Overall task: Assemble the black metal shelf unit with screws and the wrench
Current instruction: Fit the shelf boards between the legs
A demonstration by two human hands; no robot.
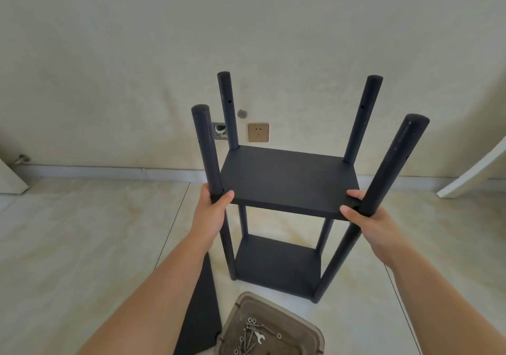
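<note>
Metal shelf unit (289,182): stiff, likely light; grip the posts.
Hands: left hand (212,210) and right hand (365,217) each clasp a front post.

Counted one black shelf unit (287,184) standing on the tiled floor: four round posts, two fitted shelf panels, upper (290,179) and lower (276,264). One loose black panel (201,308) lay flat on the floor. One grey tray (295,319) held one small wrench (258,337) and a cluster of screws and washers (247,335), too small and tangled to count. Two hands were in view, left (212,212) and right (368,217). One wall socket (258,132).
</note>
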